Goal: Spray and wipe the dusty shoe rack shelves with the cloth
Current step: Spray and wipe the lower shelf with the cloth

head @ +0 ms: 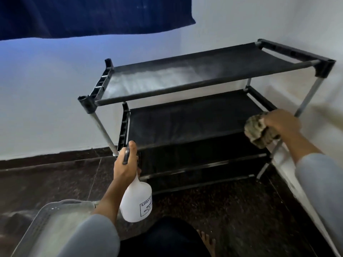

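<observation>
Rack (pixel 194 93): black frame, metal legs, fabric shelves; stands on the floor (pixel 241 210) in a corner, back and right end close to the wall (pixel 46 93).

Top shelf (pixel 185 73): black fabric, pale grey-white film over its left half, right half dark.

Second shelf (pixel 185 119): black fabric, dark, below the top shelf. Lower tiers in shadow; detail cannot be told.

Left hand (pixel 124 166): forearm reaches up from lower centre, sleeve pushed to mid-forearm. Fingers curled round the neck of the bottle (pixel 136 199), thumb laid up along the dark spray head. Hand sits just in front of the second shelf's left front corner; nozzle points toward the rack.

Bottle: white translucent plastic, label with dark print on its right side, body hanging below the hand and tilted slightly.

Right hand (pixel 282 123): arm comes in from the right edge, grey sleeve, wrist bent down. Fingers closed over the cloth (pixel 259 134), knuckles up. Hand is at the right front of the rack, level with the second shelf, beside the right front leg.

Cloth: bunched, mottled brown and beige, bulging out left of and below the fingers. Whether it touches the shelf cannot be told.

Basket (pixel 46 219): grey plastic, perforated rim, on the floor at lower left, partly under the left arm.

Dark blue fabric (pixel 92 15): hangs across the upper left.

Bare foot (pixel 207 242): on the floor at bottom centre.
</observation>
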